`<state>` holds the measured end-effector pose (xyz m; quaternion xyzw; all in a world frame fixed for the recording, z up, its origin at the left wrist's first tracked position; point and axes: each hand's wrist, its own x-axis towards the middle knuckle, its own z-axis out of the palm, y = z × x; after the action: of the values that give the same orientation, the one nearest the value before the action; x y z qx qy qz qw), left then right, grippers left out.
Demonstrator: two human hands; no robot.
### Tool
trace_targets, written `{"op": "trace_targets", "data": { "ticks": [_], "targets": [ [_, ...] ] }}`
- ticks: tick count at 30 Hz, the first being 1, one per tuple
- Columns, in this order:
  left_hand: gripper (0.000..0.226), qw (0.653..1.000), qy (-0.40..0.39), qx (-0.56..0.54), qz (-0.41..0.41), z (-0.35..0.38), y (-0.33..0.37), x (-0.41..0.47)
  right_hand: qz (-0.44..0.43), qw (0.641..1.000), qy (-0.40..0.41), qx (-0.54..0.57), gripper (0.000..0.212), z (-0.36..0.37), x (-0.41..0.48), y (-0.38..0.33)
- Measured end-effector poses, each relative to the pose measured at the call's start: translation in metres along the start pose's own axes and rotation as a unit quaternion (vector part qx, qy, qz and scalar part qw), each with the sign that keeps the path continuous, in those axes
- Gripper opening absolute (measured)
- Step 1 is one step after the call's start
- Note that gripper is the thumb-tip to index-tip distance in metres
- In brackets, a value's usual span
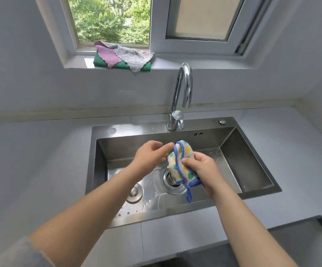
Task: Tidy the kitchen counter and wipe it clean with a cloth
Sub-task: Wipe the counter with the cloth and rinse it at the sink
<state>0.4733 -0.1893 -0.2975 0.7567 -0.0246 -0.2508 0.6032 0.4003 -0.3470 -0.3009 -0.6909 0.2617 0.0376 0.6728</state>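
Observation:
Over the steel sink (252,170) my right hand (204,170) grips a bunched white cloth (179,160) with yellow and green dots and a blue hem. A blue loop of the cloth hangs down below that hand. My left hand (150,157) is beside the cloth on its left, fingers stretched out, with the fingertips touching its upper edge. The pale grey counter (40,160) runs around the sink on both sides.
A chrome tap (183,93) stands behind the sink, no water running. A round drain (173,184) and a loose plug (135,193) lie in the wet basin. Folded purple, grey and green cloths (121,58) sit on the window sill. A dark hob edge (310,237) is at the lower right.

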Motion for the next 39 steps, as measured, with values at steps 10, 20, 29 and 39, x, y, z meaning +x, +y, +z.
{"op": "trace_targets", "data": {
  "ticks": [10, 20, 29, 39],
  "targets": [
    [0.026, 0.997, 0.011, -0.056, -0.045, 0.032, 0.025, 0.055, 0.001, 0.992, -0.123, -0.026, 0.015, -0.037, 0.068, -0.03],
    [0.014, 0.993, -0.025, -0.09, -0.076, 0.038, 0.031, 0.069, 0.018, 0.968, -0.243, -0.061, 0.028, -0.05, 0.102, -0.037],
    [0.014, 0.961, 0.026, -0.209, -0.182, 0.028, 0.017, 0.07, 0.079, 0.985, -0.155, 0.003, 0.026, -0.05, 0.126, -0.03],
    [0.011, 0.964, 0.037, -0.2, -0.172, 0.022, 0.013, 0.083, 0.086, 0.993, -0.073, -0.045, 0.025, -0.028, 0.181, -0.041]
  ]
}}
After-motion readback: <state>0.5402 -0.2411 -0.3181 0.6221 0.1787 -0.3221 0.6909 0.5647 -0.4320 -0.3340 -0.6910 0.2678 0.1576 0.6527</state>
